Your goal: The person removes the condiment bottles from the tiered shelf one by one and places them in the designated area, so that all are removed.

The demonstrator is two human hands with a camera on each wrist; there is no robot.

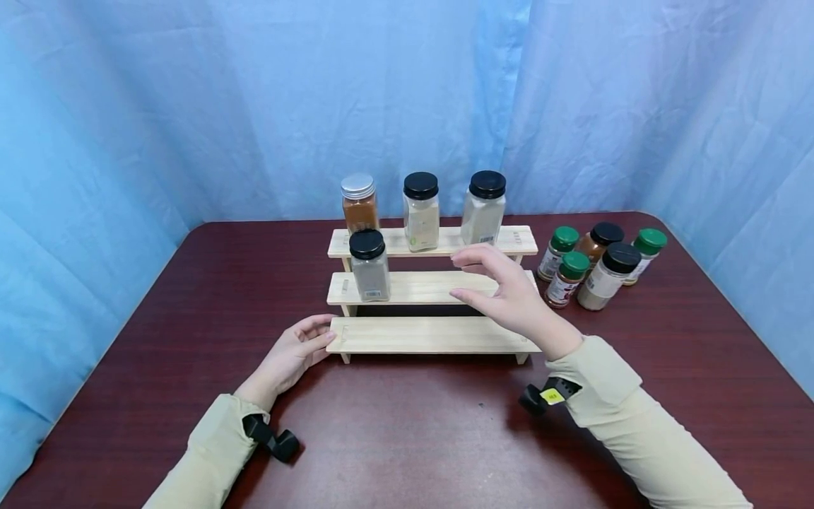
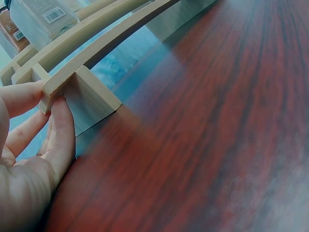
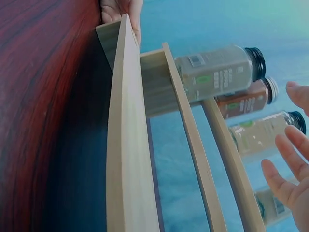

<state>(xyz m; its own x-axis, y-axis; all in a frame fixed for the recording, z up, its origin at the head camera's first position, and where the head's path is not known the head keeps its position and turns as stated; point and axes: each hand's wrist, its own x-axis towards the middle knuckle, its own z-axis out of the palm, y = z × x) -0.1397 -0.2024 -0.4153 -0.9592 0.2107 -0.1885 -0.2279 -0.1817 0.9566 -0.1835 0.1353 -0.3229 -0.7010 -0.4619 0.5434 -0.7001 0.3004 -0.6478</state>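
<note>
A three-tier wooden rack [image 1: 432, 335] stands on the table. My left hand [image 1: 299, 353] pinches the left end of its lowest tier, thumb above and fingers beneath, as the left wrist view shows. My right hand [image 1: 502, 286] hovers over the right part of the middle tier, fingers spread from the thumb and holding nothing. On the middle tier's left stands a black-capped spice jar [image 1: 370, 272]. Along the top tier are a silver-capped jar of brown spice [image 1: 360, 205] and two black-capped jars, one in the middle [image 1: 422, 215] and one at right [image 1: 483, 212].
Right of the rack, several spice jars cluster on the table: green-capped ones [image 1: 562, 283], a black-capped pale jar [image 1: 604, 283] and a black-capped brown jar [image 1: 594, 244]. A blue curtain [image 1: 381, 92] hangs behind the dark red table [image 1: 407, 438].
</note>
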